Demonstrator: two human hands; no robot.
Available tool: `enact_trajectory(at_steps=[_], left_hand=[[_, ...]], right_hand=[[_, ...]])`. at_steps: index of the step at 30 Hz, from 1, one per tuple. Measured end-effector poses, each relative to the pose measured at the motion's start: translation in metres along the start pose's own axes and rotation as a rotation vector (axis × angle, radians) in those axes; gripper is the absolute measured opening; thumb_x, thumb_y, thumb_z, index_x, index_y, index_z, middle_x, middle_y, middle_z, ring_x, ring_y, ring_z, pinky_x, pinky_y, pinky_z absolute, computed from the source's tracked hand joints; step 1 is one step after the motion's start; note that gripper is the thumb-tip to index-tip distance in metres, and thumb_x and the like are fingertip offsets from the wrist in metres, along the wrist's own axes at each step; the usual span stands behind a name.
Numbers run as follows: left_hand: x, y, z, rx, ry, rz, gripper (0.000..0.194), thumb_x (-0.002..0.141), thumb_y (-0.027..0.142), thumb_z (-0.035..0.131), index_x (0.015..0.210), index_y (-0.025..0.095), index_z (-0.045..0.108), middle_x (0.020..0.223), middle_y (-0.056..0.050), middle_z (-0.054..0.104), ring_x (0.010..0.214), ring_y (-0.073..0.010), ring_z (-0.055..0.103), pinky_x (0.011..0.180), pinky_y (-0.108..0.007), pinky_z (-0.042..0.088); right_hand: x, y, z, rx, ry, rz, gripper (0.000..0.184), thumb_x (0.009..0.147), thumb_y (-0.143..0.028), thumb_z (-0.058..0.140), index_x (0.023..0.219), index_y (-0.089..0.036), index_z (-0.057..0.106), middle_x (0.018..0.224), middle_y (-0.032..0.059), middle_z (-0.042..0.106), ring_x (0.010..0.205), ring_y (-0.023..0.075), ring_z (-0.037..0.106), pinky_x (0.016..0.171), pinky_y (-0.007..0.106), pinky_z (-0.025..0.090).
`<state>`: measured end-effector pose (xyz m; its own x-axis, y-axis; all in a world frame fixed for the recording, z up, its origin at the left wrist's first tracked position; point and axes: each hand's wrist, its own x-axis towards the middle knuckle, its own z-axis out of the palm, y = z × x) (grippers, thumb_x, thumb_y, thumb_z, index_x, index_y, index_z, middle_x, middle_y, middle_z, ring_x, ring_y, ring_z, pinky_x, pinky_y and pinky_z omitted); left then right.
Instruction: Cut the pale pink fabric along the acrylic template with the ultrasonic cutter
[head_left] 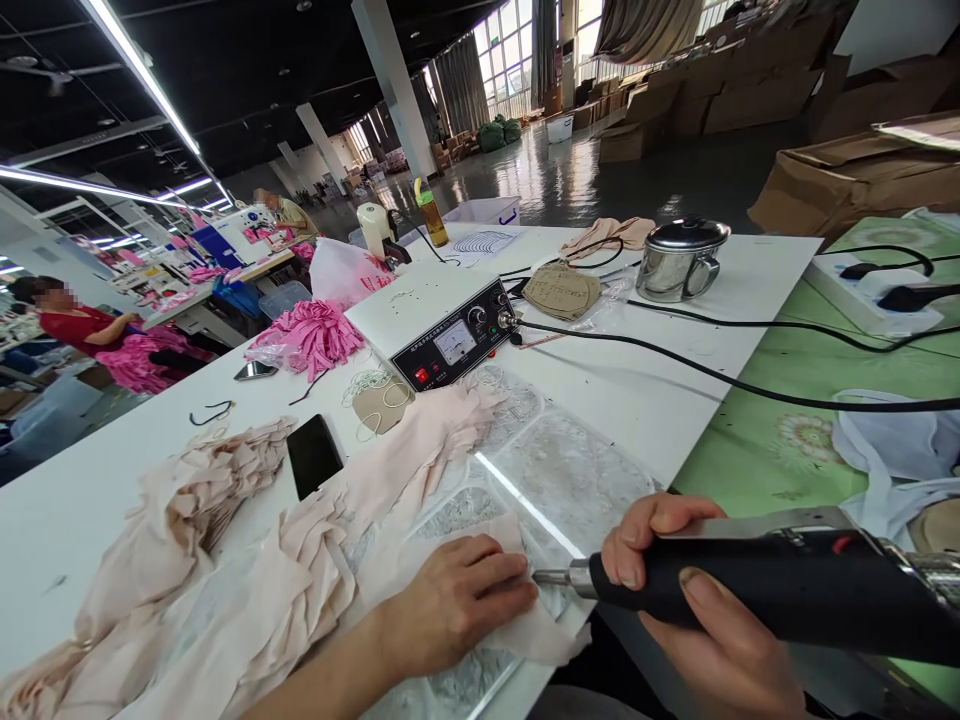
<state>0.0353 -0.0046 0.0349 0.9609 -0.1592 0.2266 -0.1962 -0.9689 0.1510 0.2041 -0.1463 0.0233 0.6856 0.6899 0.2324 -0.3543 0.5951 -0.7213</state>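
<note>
My right hand (pixel 697 590) is wrapped round a black handheld ultrasonic welder (pixel 757 580), held nearly level with its metal tip pointing left. That tip meets a pale beige fabric piece (pixel 551 635) beside my left fingertips. With bent fingers pressed together, my left hand (pixel 457 600) holds this fabric against a clear patterned plastic sheet (pixel 577 460); its thumb is hidden. More beige fabric pieces (pixel 300 570) lie in layered heaps to the left. Behind them stands a black control box (pixel 457 335) with a dial meter and a red switch.
A phone (pixel 313 455) lies among the fabric. Card templates (pixel 562 290), a steel mug (pixel 682 260) and pink strips (pixel 315 335) sit farther back. Black cables (pixel 645 352) cross the right side towards a power strip (pixel 870 290). Another person (pixel 82 320) works at far left.
</note>
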Motion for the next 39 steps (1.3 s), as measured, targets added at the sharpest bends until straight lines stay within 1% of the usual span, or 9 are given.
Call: enact_trajectory(at_steps=[5,8,15,21,28,35,39], left_hand=[[-0.001,0.001,0.0,0.005,-0.01,0.005,0.025,0.103,0.017,0.034,0.106,0.014,0.058,0.107,-0.009,0.064,0.084,-0.0175,0.053,0.075,-0.029,0.047],[-0.001,0.001,0.0,0.032,-0.024,0.009,0.025,0.102,0.016,0.033,0.106,0.014,0.058,0.106,-0.009,0.063,0.086,-0.0176,0.054,0.077,-0.03,0.047],[0.003,0.001,-0.004,0.083,-0.057,0.026,0.027,0.102,0.015,0.032,0.106,0.015,0.058,0.101,-0.009,0.063,0.085,-0.0169,0.056,0.074,-0.029,0.047],[0.005,0.002,-0.005,0.088,-0.055,0.027,0.026,0.102,0.015,0.032,0.106,0.014,0.058,0.1,-0.009,0.063,0.083,-0.017,0.056,0.071,-0.028,0.046],[0.005,0.002,-0.005,0.07,-0.04,0.033,0.026,0.102,0.015,0.033,0.105,0.013,0.059,0.097,-0.008,0.063,0.082,-0.0175,0.055,0.071,-0.029,0.045],[0.003,0.001,-0.004,0.046,-0.045,0.035,0.026,0.102,0.016,0.033,0.106,0.013,0.058,0.102,-0.009,0.063,0.082,-0.0179,0.054,0.071,-0.029,0.043],[0.003,0.002,-0.003,0.033,-0.034,0.026,0.026,0.102,0.016,0.033,0.106,0.013,0.058,0.105,-0.008,0.064,0.081,-0.0178,0.053,0.071,-0.029,0.043]], right_hand=[[0.001,0.002,0.0,0.004,-0.005,0.012,0.013,0.083,-0.037,0.057,0.09,-0.026,0.056,0.077,0.0012,0.049,0.058,0.0133,0.052,0.054,0.03,0.047],[0.002,-0.001,0.004,-0.002,-0.012,0.001,0.013,0.083,-0.037,0.057,0.089,-0.026,0.056,0.075,0.0008,0.049,0.056,0.0129,0.052,0.051,0.029,0.046],[0.0,-0.004,0.009,-0.032,-0.01,-0.016,0.013,0.082,-0.037,0.059,0.087,-0.026,0.056,0.074,0.0009,0.05,0.055,0.0132,0.052,0.05,0.029,0.047],[0.0,-0.003,0.01,-0.034,-0.017,-0.016,0.012,0.083,-0.036,0.059,0.087,-0.026,0.056,0.074,0.0005,0.051,0.055,0.0125,0.054,0.051,0.028,0.048],[0.0,-0.004,0.012,-0.036,-0.028,-0.007,0.014,0.083,-0.038,0.062,0.088,-0.026,0.055,0.075,-0.0004,0.052,0.056,0.0119,0.054,0.052,0.028,0.048],[0.001,-0.003,0.009,-0.106,-0.119,-0.075,0.008,0.087,-0.031,0.059,0.088,-0.026,0.052,0.077,-0.0009,0.053,0.056,0.0121,0.055,0.051,0.029,0.049],[0.002,-0.001,0.01,-0.101,-0.126,-0.096,0.009,0.087,-0.032,0.059,0.087,-0.025,0.052,0.077,-0.0004,0.053,0.054,0.0121,0.055,0.05,0.029,0.049]])
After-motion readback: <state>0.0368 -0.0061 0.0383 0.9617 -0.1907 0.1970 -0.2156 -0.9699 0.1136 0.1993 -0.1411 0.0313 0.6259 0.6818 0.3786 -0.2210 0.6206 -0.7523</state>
